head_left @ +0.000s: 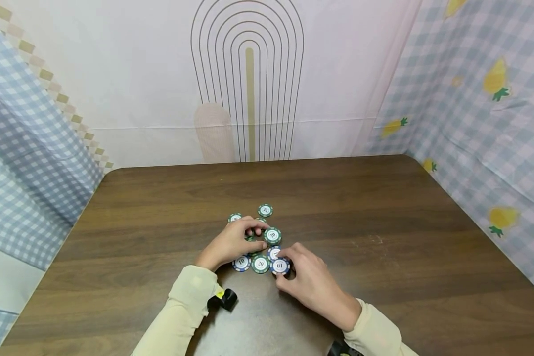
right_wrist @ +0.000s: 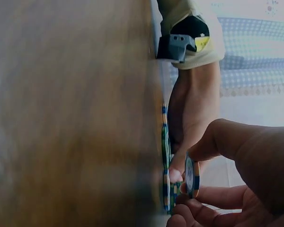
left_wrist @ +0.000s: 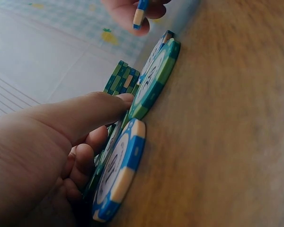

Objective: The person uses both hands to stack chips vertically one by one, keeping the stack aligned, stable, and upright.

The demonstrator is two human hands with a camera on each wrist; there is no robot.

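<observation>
My left hand (head_left: 233, 242) holds a short stack of green poker chips (head_left: 272, 236) between thumb and index finger. In the left wrist view, the edges of these stacked chips (left_wrist: 123, 78) show beyond the thumb. A blue-and-white poker chip (head_left: 280, 266) is pinched by the thumb and fingers of my right hand (head_left: 313, 282). The right wrist view shows this chip (right_wrist: 191, 176) raised off the tabletop. Just under it, another blue chip (head_left: 273, 252) lies partly covered. A green chip marked 20 (head_left: 260, 264) and a blue chip marked 10 (head_left: 242, 263) lie flat near my left wrist.
More green chips lie behind the left hand, one at the far side (head_left: 265, 210) and one at the left (head_left: 235, 217); others are partly hidden under the fingers. The brown wooden table (head_left: 382, 207) ends at a patterned cloth wall (head_left: 151, 99).
</observation>
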